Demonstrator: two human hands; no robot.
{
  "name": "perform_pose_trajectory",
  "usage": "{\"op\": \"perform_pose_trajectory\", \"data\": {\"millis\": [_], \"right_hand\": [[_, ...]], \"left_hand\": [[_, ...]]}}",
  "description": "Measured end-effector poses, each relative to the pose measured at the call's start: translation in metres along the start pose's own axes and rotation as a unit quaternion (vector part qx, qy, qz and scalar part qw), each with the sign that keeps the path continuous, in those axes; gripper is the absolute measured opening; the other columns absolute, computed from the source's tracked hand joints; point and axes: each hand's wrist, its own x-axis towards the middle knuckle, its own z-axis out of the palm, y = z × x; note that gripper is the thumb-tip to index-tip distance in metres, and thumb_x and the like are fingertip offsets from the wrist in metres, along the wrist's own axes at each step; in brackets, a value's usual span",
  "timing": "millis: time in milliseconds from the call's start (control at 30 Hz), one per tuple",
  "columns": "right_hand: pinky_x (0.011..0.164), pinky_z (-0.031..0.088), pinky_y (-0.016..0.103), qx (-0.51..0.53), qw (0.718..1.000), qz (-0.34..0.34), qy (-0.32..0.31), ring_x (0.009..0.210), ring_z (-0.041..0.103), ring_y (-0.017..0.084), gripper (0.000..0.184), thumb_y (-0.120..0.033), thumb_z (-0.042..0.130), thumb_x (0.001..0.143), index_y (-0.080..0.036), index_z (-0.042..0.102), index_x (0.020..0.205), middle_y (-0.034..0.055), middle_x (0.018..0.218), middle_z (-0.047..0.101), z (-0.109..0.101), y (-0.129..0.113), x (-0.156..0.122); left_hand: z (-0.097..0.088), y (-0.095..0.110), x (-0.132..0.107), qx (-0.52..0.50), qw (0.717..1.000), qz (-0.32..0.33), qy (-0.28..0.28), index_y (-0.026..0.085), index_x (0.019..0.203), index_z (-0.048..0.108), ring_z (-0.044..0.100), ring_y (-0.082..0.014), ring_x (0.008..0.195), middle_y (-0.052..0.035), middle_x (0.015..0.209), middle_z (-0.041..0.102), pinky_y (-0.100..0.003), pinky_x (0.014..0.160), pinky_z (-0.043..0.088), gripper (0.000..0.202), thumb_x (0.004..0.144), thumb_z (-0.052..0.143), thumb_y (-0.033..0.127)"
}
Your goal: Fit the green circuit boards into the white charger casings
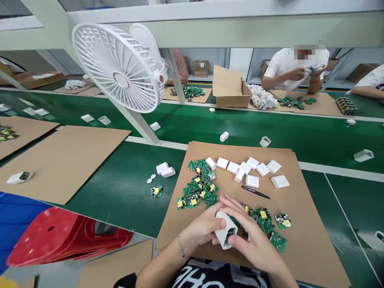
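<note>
A white plastic charger housing (221, 236) is held low over the cardboard sheet, its open end tilted toward me. Dark circuit-board parts show inside that opening. My left hand (205, 224) is closed round the housing, with the thumb on its upper face. From the other side my right hand (255, 240) grips it too, thumb at the rim of the opening and fingers stretched over the far side. Green circuit boards (277, 241) lie beside and partly beneath my right hand. A larger pile of boards (199, 182) is beyond my left hand.
Several white housings (252, 181) and a black pen (255, 192) lie on the cardboard sheet (303, 224). A white fan (121, 80) hangs at upper left. Housings (224, 136) sit along the green conveyor (186, 132). A person (288, 66) works across it. A red stool (45, 236) stands left.
</note>
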Motion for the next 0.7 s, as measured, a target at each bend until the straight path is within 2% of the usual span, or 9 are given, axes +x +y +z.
{"op": "perform_pose_trajectory", "data": {"millis": [67,133,200,300,367,467,533,600,700], "right_hand": [[0.111,0.038,0.047,0.048,0.997,0.019,0.057,0.132,0.048,0.027,0.045,-0.044,0.061,0.088,-0.032,0.055,0.130,0.0078,0.141,0.054,0.007,0.008,-0.006],[0.102,0.049,0.040,0.112,0.987,0.043,0.104,0.120,0.060,0.024,0.042,-0.045,0.059,0.089,-0.031,0.055,0.128,0.0088,0.133,0.060,0.014,0.015,-0.011],[0.097,0.053,0.035,0.159,0.978,0.049,0.130,0.116,0.063,0.023,0.040,-0.048,0.060,0.088,-0.029,0.058,0.123,0.0088,0.129,0.063,0.020,0.019,-0.013],[0.099,0.051,0.036,0.185,0.972,0.060,0.131,0.116,0.063,0.024,0.042,-0.053,0.061,0.086,-0.027,0.062,0.120,0.0095,0.127,0.065,0.020,0.020,-0.009],[0.098,0.052,0.040,0.202,0.974,0.071,0.073,0.114,0.064,0.025,0.055,-0.061,0.059,0.084,-0.026,0.060,0.126,0.0117,0.126,0.065,0.012,0.018,-0.003],[0.092,0.054,0.045,0.211,0.975,0.055,-0.041,0.113,0.065,0.027,0.081,-0.079,0.043,0.080,-0.026,0.047,0.141,0.0150,0.134,0.060,-0.018,0.017,0.016],[0.093,0.054,0.044,0.125,0.990,0.053,-0.028,0.114,0.064,0.026,0.083,-0.082,0.032,0.081,-0.027,0.044,0.143,0.0139,0.139,0.055,-0.046,0.020,0.038],[0.095,0.053,0.043,-0.024,0.995,0.077,0.055,0.115,0.063,0.025,0.078,-0.079,0.026,0.085,-0.025,0.053,0.135,0.0123,0.136,0.058,-0.075,0.026,0.068],[0.099,0.049,0.044,-0.119,0.979,0.093,0.133,0.119,0.060,0.028,0.068,-0.069,0.028,0.092,-0.019,0.059,0.126,0.0146,0.134,0.059,-0.112,0.039,0.125]], "left_hand": [[-0.002,-0.004,-0.006,0.119,0.982,0.108,0.100,0.020,0.119,0.044,0.058,-0.0120,0.065,-0.0055,0.092,0.061,-0.020,0.050,0.047,0.075,0.069,0.067,0.071],[-0.002,-0.002,-0.013,0.287,0.911,0.238,0.174,0.023,0.127,0.043,0.058,-0.0254,0.105,-0.0146,0.125,0.054,-0.036,0.083,0.052,0.073,0.072,0.069,0.063],[-0.001,0.006,-0.021,0.455,0.831,0.299,0.115,0.027,0.131,0.048,0.046,-0.0341,0.126,-0.0153,0.139,0.048,-0.049,0.104,0.038,0.067,0.074,0.075,0.049],[0.002,0.021,-0.027,0.588,0.762,0.272,-0.025,0.031,0.126,0.061,0.050,-0.0330,0.121,-0.0138,0.129,0.060,-0.049,0.103,0.037,0.041,0.086,0.063,0.024],[0.002,0.029,-0.025,0.575,0.778,0.253,-0.013,0.029,0.122,0.066,0.054,-0.0308,0.114,-0.0143,0.123,0.063,-0.046,0.098,0.042,0.036,0.088,0.057,0.019],[-0.006,0.039,-0.012,0.371,0.895,0.231,0.087,0.024,0.110,0.072,0.060,-0.0286,0.105,-0.0135,0.116,0.065,-0.041,0.090,0.050,0.030,0.082,0.068,0.032],[-0.013,0.049,0.000,0.133,0.956,0.194,0.174,0.020,0.107,0.072,0.063,-0.0250,0.100,-0.0112,0.111,0.067,-0.034,0.084,0.054,0.035,0.079,0.072,0.041],[-0.018,0.064,0.012,-0.079,0.961,0.141,0.225,0.018,0.110,0.068,0.066,-0.0201,0.097,-0.0084,0.107,0.069,-0.027,0.081,0.056,0.038,0.081,0.070,0.043],[-0.018,0.088,0.025,-0.258,0.935,0.084,0.229,0.016,0.114,0.063,0.068,-0.0138,0.093,-0.0059,0.101,0.070,-0.019,0.078,0.057,0.032,0.091,0.059,0.038]]}}
